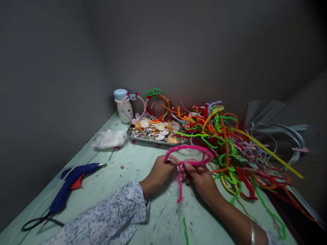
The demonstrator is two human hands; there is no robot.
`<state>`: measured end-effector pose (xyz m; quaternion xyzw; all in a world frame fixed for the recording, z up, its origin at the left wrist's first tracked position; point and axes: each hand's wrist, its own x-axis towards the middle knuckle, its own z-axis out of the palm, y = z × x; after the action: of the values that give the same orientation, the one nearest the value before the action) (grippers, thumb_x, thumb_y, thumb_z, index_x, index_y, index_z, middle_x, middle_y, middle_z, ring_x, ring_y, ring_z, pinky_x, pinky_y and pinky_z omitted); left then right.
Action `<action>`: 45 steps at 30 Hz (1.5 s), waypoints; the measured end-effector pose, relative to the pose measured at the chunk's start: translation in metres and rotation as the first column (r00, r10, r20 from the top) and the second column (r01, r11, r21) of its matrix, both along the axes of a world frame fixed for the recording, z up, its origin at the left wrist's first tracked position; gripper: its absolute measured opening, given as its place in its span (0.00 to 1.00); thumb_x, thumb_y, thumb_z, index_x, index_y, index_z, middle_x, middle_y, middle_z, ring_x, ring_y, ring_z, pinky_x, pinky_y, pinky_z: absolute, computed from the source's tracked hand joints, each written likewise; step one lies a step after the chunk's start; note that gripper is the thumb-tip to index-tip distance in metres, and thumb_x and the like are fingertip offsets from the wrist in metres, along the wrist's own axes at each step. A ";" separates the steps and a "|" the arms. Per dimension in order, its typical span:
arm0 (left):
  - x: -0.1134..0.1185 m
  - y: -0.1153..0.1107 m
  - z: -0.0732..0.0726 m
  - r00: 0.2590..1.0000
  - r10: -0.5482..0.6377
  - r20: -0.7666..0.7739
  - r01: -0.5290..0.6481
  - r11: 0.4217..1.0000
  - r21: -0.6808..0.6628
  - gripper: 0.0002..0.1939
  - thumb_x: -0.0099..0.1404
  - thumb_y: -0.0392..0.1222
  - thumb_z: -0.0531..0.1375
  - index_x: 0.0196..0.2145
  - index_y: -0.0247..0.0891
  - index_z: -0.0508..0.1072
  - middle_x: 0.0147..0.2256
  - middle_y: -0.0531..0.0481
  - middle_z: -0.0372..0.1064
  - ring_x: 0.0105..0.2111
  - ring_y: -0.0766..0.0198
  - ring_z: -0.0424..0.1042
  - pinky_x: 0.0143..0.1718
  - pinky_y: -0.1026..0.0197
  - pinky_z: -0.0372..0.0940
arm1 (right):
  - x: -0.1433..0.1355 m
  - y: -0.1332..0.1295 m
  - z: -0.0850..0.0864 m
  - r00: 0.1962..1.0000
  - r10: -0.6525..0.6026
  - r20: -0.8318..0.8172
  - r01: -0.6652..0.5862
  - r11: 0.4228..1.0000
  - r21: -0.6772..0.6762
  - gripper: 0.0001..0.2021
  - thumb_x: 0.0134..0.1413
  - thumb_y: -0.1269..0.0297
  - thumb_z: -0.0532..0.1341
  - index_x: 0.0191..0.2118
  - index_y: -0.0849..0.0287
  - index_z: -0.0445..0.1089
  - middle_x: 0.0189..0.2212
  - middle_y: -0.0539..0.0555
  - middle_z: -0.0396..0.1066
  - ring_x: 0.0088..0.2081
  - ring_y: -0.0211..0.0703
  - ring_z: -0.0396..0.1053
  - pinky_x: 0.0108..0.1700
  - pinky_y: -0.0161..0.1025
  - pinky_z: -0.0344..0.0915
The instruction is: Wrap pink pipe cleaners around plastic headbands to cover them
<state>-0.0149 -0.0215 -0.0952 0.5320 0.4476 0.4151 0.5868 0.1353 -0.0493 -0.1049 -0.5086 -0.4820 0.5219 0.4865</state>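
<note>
Between my hands is a hoop wrapped in a pink pipe cleaner (190, 147), held above the table. My left hand (163, 172) is closed on the hoop's left side, where a short pale stretch shows bare of pink. My right hand (198, 175) pinches the near side of the ring, with the fingertips close to those of the left. From the pinched spot a loose pink end hangs down between the hands. Some fingers of both hands are hidden behind the palms and the hoop.
A blue glue gun (67, 187) lies left, its cord trailing. Behind stand a metal tray of shells (155, 131), a white jar (124, 109) and two finished-looking hoops. Tangled pipe cleaners (227, 146) heap at right, beside clear strips (268, 114). A plastic packet (111, 139) lies left.
</note>
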 end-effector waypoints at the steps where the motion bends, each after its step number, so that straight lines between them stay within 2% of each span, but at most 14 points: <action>1: 0.000 0.000 -0.001 1.000 0.001 0.002 -0.001 1.000 -0.001 0.04 0.52 0.35 0.56 0.23 0.35 0.70 0.20 0.54 0.63 0.21 0.68 0.59 0.26 0.64 0.53 | 0.000 0.000 0.001 1.000 0.007 0.004 -0.007 1.000 0.001 0.20 0.49 0.45 0.63 0.27 0.60 0.72 0.17 0.50 0.69 0.18 0.37 0.64 0.22 0.34 0.60; 8: 0.000 0.000 0.002 0.998 -0.052 0.043 0.051 0.998 0.022 0.06 0.54 0.36 0.57 0.21 0.34 0.69 0.21 0.51 0.66 0.23 0.66 0.62 0.28 0.63 0.56 | 0.000 0.000 -0.001 1.000 0.013 -0.011 -0.013 0.999 0.052 0.22 0.49 0.43 0.62 0.30 0.60 0.72 0.19 0.51 0.70 0.20 0.38 0.65 0.22 0.35 0.61; 11: 0.001 -0.001 0.004 0.997 -0.061 0.046 0.059 0.998 0.034 0.07 0.56 0.35 0.56 0.21 0.35 0.69 0.20 0.51 0.65 0.22 0.67 0.61 0.27 0.64 0.55 | 0.001 -0.001 -0.003 1.000 -0.016 0.006 0.016 1.000 0.017 0.20 0.50 0.45 0.63 0.29 0.60 0.73 0.18 0.51 0.70 0.20 0.38 0.64 0.23 0.35 0.60; 16: 0.004 -0.005 0.007 0.989 -0.118 0.092 0.116 0.993 0.025 0.12 0.60 0.41 0.55 0.21 0.35 0.68 0.19 0.51 0.65 0.20 0.67 0.61 0.23 0.64 0.53 | 0.001 -0.001 -0.002 0.994 -0.068 0.080 0.075 0.993 -0.096 0.21 0.51 0.46 0.62 0.22 0.61 0.73 0.17 0.53 0.70 0.19 0.37 0.63 0.23 0.34 0.59; 19: 0.004 -0.005 0.008 0.986 -0.136 0.095 0.134 0.991 0.025 0.12 0.61 0.41 0.54 0.22 0.34 0.68 0.19 0.50 0.66 0.20 0.67 0.63 0.25 0.64 0.55 | 0.000 -0.001 -0.002 0.996 -0.058 0.072 0.065 0.994 -0.086 0.20 0.50 0.47 0.62 0.23 0.61 0.72 0.17 0.52 0.70 0.19 0.36 0.63 0.23 0.34 0.59; 25: 0.001 -0.002 0.008 0.999 -0.051 0.011 0.051 0.998 0.032 0.09 0.56 0.36 0.55 0.19 0.34 0.66 0.18 0.53 0.62 0.20 0.69 0.57 0.23 0.64 0.51 | 0.001 -0.002 -0.004 0.998 -0.034 0.057 0.034 0.999 -0.014 0.20 0.51 0.47 0.62 0.24 0.61 0.70 0.17 0.51 0.69 0.20 0.36 0.62 0.24 0.34 0.59; 29: 0.001 -0.002 0.007 0.999 -0.035 -0.018 0.036 0.999 0.020 0.08 0.55 0.36 0.56 0.19 0.34 0.65 0.18 0.55 0.58 0.20 0.70 0.54 0.23 0.64 0.49 | 0.001 -0.002 -0.005 0.999 -0.034 0.030 0.034 0.999 -0.012 0.19 0.50 0.47 0.63 0.29 0.61 0.71 0.17 0.50 0.69 0.20 0.36 0.62 0.24 0.34 0.59; 31: 0.001 -0.003 0.007 0.998 -0.055 0.010 0.055 0.998 0.010 0.09 0.57 0.38 0.56 0.20 0.35 0.66 0.18 0.55 0.59 0.20 0.70 0.55 0.23 0.64 0.50 | 0.000 -0.002 -0.005 0.998 -0.049 0.033 0.050 0.998 -0.029 0.19 0.50 0.47 0.63 0.27 0.61 0.72 0.17 0.51 0.69 0.20 0.36 0.62 0.24 0.34 0.59; 34: 0.001 -0.005 0.008 0.986 -0.145 0.088 0.144 0.989 0.010 0.11 0.61 0.41 0.55 0.23 0.34 0.68 0.19 0.52 0.63 0.21 0.68 0.59 0.25 0.64 0.52 | 0.001 -0.001 -0.006 0.997 -0.069 0.031 0.071 0.995 -0.074 0.20 0.50 0.46 0.63 0.24 0.61 0.71 0.17 0.51 0.69 0.19 0.35 0.62 0.23 0.33 0.58; 37: 0.000 -0.005 0.006 0.978 -0.181 0.105 0.177 0.983 0.042 0.09 0.60 0.38 0.55 0.26 0.33 0.70 0.21 0.51 0.65 0.22 0.68 0.60 0.25 0.65 0.53 | 0.002 0.000 -0.007 0.997 -0.078 0.007 0.079 0.992 -0.098 0.21 0.49 0.46 0.63 0.22 0.62 0.71 0.16 0.51 0.69 0.18 0.35 0.62 0.22 0.33 0.58; 39: -0.001 -0.004 0.003 0.984 -0.155 0.092 0.150 0.987 0.055 0.05 0.58 0.35 0.56 0.29 0.33 0.71 0.23 0.52 0.67 0.23 0.69 0.61 0.26 0.66 0.54 | 0.003 0.001 -0.007 0.997 -0.073 -0.007 0.072 0.995 -0.075 0.21 0.49 0.46 0.63 0.22 0.61 0.70 0.15 0.51 0.68 0.18 0.35 0.62 0.22 0.33 0.58; 42: 0.001 -0.003 -0.004 0.993 -0.095 0.070 0.091 0.994 0.053 0.08 0.54 0.32 0.58 0.34 0.33 0.71 0.26 0.51 0.70 0.25 0.68 0.65 0.28 0.66 0.57 | 0.005 0.003 -0.007 0.999 -0.039 -0.009 0.039 0.999 -0.029 0.21 0.51 0.46 0.61 0.22 0.61 0.69 0.14 0.50 0.68 0.17 0.35 0.62 0.22 0.33 0.58; 45: 0.004 -0.003 -0.009 0.999 -0.037 0.033 0.035 0.998 0.060 0.09 0.52 0.31 0.59 0.34 0.33 0.71 0.25 0.52 0.69 0.25 0.67 0.66 0.28 0.66 0.59 | 0.006 0.004 -0.008 1.000 -0.005 0.011 0.006 0.999 -0.039 0.22 0.52 0.46 0.60 0.21 0.61 0.69 0.14 0.50 0.68 0.17 0.34 0.62 0.22 0.32 0.58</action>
<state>-0.0111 -0.0244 -0.1046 0.5500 0.4152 0.4269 0.5856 0.1411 -0.0456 -0.1130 -0.5222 -0.4729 0.5271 0.4752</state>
